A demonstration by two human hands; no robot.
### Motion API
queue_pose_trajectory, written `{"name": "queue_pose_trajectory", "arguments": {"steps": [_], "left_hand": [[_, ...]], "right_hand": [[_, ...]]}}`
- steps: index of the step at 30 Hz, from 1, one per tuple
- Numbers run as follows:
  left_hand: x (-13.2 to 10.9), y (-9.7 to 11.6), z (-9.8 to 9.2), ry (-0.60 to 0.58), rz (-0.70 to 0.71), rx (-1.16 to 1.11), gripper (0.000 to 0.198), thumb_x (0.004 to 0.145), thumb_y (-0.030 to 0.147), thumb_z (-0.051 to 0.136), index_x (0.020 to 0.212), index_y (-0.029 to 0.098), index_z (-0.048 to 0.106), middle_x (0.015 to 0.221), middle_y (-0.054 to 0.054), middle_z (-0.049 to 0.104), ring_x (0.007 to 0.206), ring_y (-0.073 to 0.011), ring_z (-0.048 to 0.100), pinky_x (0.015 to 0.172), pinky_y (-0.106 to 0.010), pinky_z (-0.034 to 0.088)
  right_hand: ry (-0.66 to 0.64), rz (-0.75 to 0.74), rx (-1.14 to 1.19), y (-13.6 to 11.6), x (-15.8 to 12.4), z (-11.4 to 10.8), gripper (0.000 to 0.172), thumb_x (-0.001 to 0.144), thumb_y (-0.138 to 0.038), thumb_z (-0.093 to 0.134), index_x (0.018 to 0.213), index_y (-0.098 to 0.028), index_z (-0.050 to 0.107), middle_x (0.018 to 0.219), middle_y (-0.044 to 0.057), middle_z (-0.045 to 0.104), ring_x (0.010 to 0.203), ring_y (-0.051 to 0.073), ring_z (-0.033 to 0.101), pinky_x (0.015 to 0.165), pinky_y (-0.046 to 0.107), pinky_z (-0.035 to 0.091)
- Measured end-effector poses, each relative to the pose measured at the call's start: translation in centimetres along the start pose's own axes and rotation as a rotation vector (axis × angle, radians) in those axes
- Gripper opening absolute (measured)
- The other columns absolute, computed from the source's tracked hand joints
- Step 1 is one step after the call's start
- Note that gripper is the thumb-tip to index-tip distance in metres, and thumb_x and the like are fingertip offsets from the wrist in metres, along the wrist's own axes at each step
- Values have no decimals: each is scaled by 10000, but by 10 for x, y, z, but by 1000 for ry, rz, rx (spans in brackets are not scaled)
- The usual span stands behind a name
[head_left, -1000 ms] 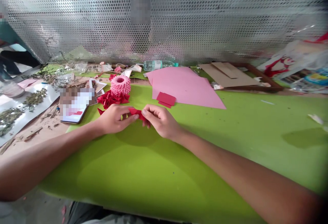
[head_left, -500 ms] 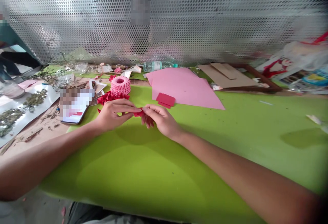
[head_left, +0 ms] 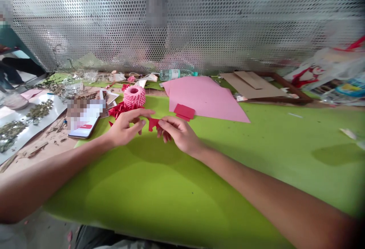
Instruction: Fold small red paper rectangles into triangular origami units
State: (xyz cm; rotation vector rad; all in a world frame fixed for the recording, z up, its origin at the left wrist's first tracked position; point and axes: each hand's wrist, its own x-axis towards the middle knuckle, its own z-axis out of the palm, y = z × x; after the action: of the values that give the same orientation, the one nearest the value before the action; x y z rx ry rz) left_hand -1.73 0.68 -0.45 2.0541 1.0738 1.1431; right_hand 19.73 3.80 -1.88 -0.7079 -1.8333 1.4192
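A small folded red paper piece is pinched between the thumb and fingers of my right hand. Just left of it, my left hand has its fingers apart and holds nothing. Behind my left hand lies a pile of folded red paper pieces, partly hidden by that hand. A ring-shaped pink folded-paper model stands by the pile. Beyond my right hand, a few red paper rectangles rest at the edge of large pink sheets.
A phone with a lit screen lies at the left, near dried plant bits on white sheets. Along the perforated metal panel are a plastic bottle, brown cardboard and a plastic bag. Another person is at far left.
My left hand has let go of the red paper piece and drawn slightly left, its fingers spreading. My right hand keeps hold of the piece, which now shows more fully.
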Motion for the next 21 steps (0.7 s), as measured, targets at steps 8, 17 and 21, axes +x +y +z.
{"name": "queue_pose_trajectory", "arguments": {"steps": [8, 17, 21], "left_hand": [[2, 4, 1, -183, -126, 139, 384, 990, 370, 452, 804, 114, 669, 697, -27, 647, 600, -111, 588, 559, -203, 447], [1, 2, 0, -312, -132, 70, 348, 1002, 340, 456, 776, 136, 625, 648, -17, 654, 561, -107, 610, 525, -181, 437], [0, 0, 0, -325, -156, 45, 373, 1008, 375, 449, 768, 137, 607, 621, -9, 632, 540, -101, 591, 509, -177, 429]], "right_hand": [[44, -37, -211, -3, -3, 3, 344, 951, -455, 569, 778, -173, 665, 708, 9, 658, 537, 107, 585, 501, 225, 439], [4, -3, -328, -5, -4, 5, 335, 961, -420, 523, 754, -176, 620, 642, 1, 617, 520, 122, 573, 506, 242, 399], [-20, -17, -340, -5, -3, 5, 347, 972, -422, 508, 755, -174, 616, 673, 12, 642, 525, 116, 573, 518, 242, 406]]}}
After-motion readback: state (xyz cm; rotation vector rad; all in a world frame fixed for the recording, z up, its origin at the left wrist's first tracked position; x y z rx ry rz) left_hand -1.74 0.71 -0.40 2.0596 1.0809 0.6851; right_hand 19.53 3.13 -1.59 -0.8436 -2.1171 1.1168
